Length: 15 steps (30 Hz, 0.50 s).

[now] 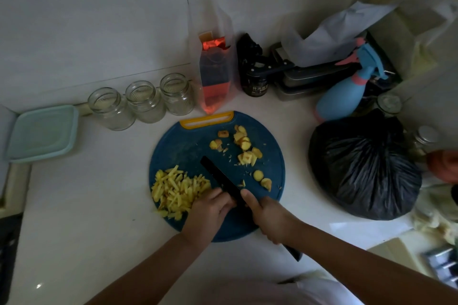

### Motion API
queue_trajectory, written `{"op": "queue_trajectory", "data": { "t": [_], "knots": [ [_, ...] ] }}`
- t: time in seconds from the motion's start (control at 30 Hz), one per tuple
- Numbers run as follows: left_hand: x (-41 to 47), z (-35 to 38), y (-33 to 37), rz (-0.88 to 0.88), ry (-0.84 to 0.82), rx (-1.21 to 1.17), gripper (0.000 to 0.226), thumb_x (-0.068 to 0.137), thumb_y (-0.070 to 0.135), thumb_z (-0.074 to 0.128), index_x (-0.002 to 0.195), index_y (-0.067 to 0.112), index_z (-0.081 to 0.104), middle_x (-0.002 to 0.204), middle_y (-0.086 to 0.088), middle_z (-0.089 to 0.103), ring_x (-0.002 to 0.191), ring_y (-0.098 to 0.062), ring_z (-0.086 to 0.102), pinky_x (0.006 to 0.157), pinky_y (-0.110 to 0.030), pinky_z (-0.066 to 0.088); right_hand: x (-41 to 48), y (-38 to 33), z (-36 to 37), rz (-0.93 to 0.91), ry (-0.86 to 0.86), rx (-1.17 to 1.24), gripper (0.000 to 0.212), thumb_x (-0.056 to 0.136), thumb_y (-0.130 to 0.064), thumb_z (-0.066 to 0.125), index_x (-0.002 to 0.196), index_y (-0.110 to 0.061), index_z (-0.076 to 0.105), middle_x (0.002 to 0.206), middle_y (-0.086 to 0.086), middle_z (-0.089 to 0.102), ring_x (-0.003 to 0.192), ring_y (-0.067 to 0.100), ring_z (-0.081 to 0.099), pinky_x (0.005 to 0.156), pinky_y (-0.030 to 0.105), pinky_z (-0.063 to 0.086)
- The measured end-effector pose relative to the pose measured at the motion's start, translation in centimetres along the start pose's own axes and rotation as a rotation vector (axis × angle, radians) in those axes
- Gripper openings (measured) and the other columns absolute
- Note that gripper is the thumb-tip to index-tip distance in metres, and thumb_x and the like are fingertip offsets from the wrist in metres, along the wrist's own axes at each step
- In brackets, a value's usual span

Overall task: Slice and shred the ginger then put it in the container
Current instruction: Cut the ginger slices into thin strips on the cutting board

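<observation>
A round blue cutting board with a yellow handle lies on the white counter. A heap of shredded ginger sits on its left side. Several ginger slices and chunks lie scattered on its right half. My right hand grips the handle of a dark knife, whose blade points up and left across the board. My left hand rests at the blade's left side beside the shreds, fingers curled; whether it holds ginger is hidden. A pale green lidded container sits at the far left.
Three glass jars stand behind the board beside a clear bag with orange contents. A black bin bag, a blue spray bottle, a dark jar and stacked trays crowd the right.
</observation>
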<state>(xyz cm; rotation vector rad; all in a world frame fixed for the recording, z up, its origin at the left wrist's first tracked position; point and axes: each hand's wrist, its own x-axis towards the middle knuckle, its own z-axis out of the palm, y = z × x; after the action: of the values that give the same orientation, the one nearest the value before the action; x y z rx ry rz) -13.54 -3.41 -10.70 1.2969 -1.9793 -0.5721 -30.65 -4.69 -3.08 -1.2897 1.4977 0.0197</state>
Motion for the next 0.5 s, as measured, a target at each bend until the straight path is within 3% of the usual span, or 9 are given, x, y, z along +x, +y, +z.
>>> {"op": "queue_trajectory", "data": {
  "t": [0.1,0.2,0.33,0.5],
  "knots": [
    [0.3,-0.1,0.1,0.015,-0.005,0.015,0.010,0.084,0.024,0.056,0.075,0.021,0.054,0.071,0.007,0.055,0.066,-0.002,0.052,0.060,-0.011,0.042,0.1,-0.1,-0.5,0.014,-0.028,0.028,0.064,0.094,-0.067,0.026,0.060,-0.015,0.042,0.054,0.000,0.043,0.031,0.003,0.038,0.041,0.017,0.034],
    [0.2,0.0,0.0,0.013,0.005,0.036,0.019,0.084,0.024,0.061,0.068,0.012,0.060,0.070,0.005,0.058,0.065,-0.002,0.054,0.058,-0.018,0.047,-0.6,-0.2,-1.4,0.081,-0.101,0.160,0.063,0.091,-0.071,0.031,0.060,-0.016,0.038,0.044,-0.004,0.037,0.032,0.009,0.030,0.035,0.018,0.028],
    [0.3,-0.2,0.1,0.013,0.011,0.051,0.020,0.070,0.006,0.081,0.065,0.009,0.062,0.068,0.004,0.061,0.066,-0.002,0.054,0.058,-0.016,0.046,-1.8,0.3,-1.9,0.077,-0.141,0.197,0.062,0.088,-0.073,0.033,0.060,-0.018,0.036,0.040,-0.008,0.035,0.034,0.009,0.027,0.037,0.018,0.025],
    [0.4,-0.5,0.1,0.018,0.017,0.039,0.014,0.073,0.012,0.075,0.066,0.009,0.064,0.068,0.004,0.063,0.067,-0.002,0.055,0.058,-0.014,0.045,-2.2,0.6,-1.7,0.062,-0.142,0.152,0.066,0.083,-0.078,0.031,0.059,-0.017,0.035,0.044,-0.004,0.034,0.036,0.012,0.027,0.039,0.021,0.027]
  ]
}}
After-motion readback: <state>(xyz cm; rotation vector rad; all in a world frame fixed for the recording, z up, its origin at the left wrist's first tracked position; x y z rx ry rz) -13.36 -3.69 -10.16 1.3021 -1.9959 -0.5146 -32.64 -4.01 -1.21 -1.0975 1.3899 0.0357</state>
